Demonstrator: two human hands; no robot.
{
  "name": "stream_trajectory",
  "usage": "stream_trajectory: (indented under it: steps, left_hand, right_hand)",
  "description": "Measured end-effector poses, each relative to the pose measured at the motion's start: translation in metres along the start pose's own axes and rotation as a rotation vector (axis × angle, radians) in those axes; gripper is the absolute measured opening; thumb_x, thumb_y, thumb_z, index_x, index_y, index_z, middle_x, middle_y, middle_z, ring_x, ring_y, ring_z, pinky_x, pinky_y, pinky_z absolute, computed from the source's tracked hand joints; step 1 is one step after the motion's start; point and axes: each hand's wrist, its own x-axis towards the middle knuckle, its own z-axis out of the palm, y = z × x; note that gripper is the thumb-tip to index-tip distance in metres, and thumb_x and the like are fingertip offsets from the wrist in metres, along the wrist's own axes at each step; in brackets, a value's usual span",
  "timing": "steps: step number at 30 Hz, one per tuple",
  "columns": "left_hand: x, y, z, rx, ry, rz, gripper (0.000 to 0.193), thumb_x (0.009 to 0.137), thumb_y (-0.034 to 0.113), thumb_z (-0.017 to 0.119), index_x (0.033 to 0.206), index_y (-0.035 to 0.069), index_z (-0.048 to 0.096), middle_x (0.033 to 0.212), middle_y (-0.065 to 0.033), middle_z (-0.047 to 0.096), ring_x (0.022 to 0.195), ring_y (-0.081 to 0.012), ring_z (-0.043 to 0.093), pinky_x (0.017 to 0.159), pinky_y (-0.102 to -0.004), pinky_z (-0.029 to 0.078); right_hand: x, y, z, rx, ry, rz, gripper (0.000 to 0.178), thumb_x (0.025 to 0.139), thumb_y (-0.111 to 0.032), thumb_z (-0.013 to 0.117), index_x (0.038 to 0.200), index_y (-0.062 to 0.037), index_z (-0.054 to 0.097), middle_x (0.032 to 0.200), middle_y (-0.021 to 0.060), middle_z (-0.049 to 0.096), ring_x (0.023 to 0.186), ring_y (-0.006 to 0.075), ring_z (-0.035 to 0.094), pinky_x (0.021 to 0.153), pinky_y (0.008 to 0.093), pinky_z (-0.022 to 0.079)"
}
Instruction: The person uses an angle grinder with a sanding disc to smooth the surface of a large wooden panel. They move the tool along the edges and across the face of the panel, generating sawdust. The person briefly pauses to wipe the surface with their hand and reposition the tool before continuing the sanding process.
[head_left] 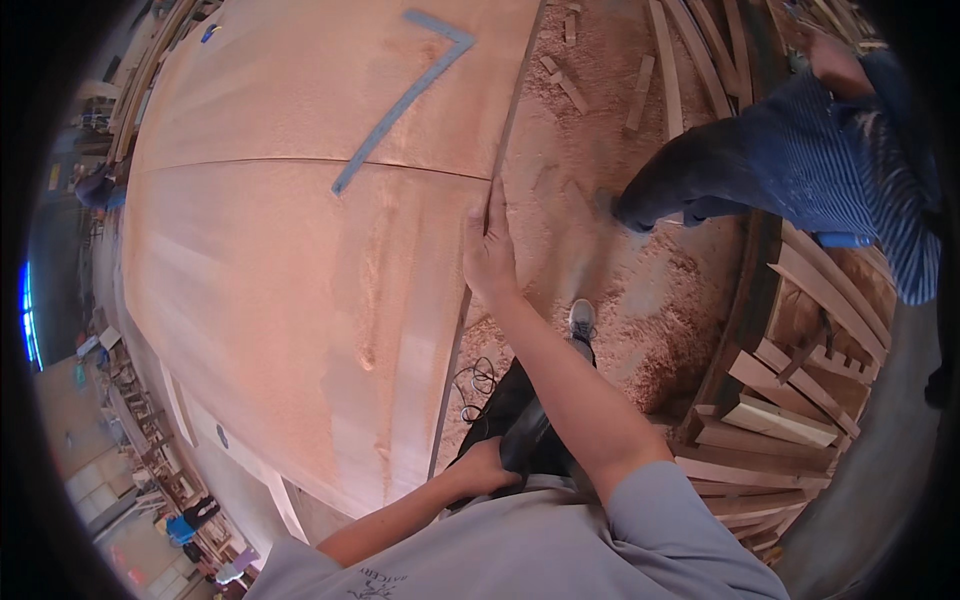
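my right hand (490, 255) is at the right edge of the broad wooden worktop (240, 300), touching it near the end of the dark seam (410, 169), with the thumb apart from the fingers; i cannot tell how firmly it grips. my left hand (482, 467) is bent near the worktop's lower right edge, against something dark (530, 435) by my waist; i cannot tell whether it is closed on it.

on the worktop's upper part lies a flat grey-blue angled piece (425, 85), its longer leg crossing the seam. a thin black cable (482, 375) coils on the floor just right of the worktop's lower edge. farther right of the worktop, shavings (655, 300) cover the floor, a co-worker (770, 165) in a striped blue top stands well apart from me, and wooden strips (765, 465) are piled.
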Motion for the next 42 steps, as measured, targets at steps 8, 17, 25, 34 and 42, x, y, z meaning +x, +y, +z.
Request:
stream_trajectory:
  steps: [8, 17, 25, 34, 42]
  left_hand:
    - [0.017, 0.038, -0.015, 0.004, 0.005, -0.072, 0.067, 0.072, 0.032, 0.084, 0.120, -0.009, 0.064, 0.108, -0.0309, 0.073, 0.103, -0.0441, 0.072, 0.096, -0.0452, 0.055]
    - [0.024, 0.036, -0.015, -0.015, -0.030, -0.101, 0.067, 0.072, 0.032, 0.085, 0.121, -0.009, 0.065, 0.110, -0.0308, 0.073, 0.106, -0.0448, 0.072, 0.097, -0.0453, 0.055]
    - [0.028, 0.060, -0.023, -0.086, -0.079, -0.135, 0.064, 0.074, 0.029, 0.085, 0.124, -0.005, 0.066, 0.115, -0.0270, 0.074, 0.110, -0.0397, 0.071, 0.099, -0.0442, 0.054]
    - [0.026, 0.049, -0.021, -0.081, -0.065, -0.126, 0.060, 0.075, 0.028, 0.084, 0.123, -0.002, 0.065, 0.116, -0.0248, 0.073, 0.110, -0.0391, 0.071, 0.098, -0.0443, 0.053]
    - [0.029, 0.020, -0.006, -0.097, -0.027, -0.060, 0.055, 0.074, 0.029, 0.084, 0.114, -0.005, 0.066, 0.105, -0.0255, 0.075, 0.100, -0.0396, 0.074, 0.092, -0.0452, 0.057]
  right_hand:
    - [-0.006, 0.003, -0.019, 0.276, -0.055, 0.149, 0.066, 0.116, -0.035, 0.044, 0.169, -0.0001, 0.024, 0.159, 0.0237, 0.050, 0.145, 0.0326, 0.051, 0.120, 0.0363, 0.039]
    - [0.044, 0.035, -0.050, 0.301, 0.382, 0.463, 0.060, 0.116, -0.047, 0.037, 0.147, 0.0023, 0.053, 0.134, 0.0179, 0.068, 0.113, 0.0250, 0.069, 0.101, 0.0412, 0.052]
    - [0.078, 0.018, -0.001, 0.582, 0.247, 0.598, 0.063, 0.115, -0.052, 0.039, 0.127, 0.0039, 0.067, 0.109, 0.0151, 0.073, 0.105, 0.0215, 0.069, 0.089, 0.0388, 0.055]
    - [0.041, 0.061, -0.167, 0.422, 0.562, 0.682, 0.054, 0.111, -0.040, 0.047, 0.141, 0.0047, 0.055, 0.127, 0.0157, 0.070, 0.114, 0.0257, 0.070, 0.102, 0.0387, 0.055]
    - [0.010, -0.014, -0.029, -0.098, 0.058, 0.004, 0.060, 0.115, -0.034, 0.043, 0.160, 0.0074, 0.039, 0.159, 0.0276, 0.048, 0.149, 0.0376, 0.047, 0.125, 0.0417, 0.034]
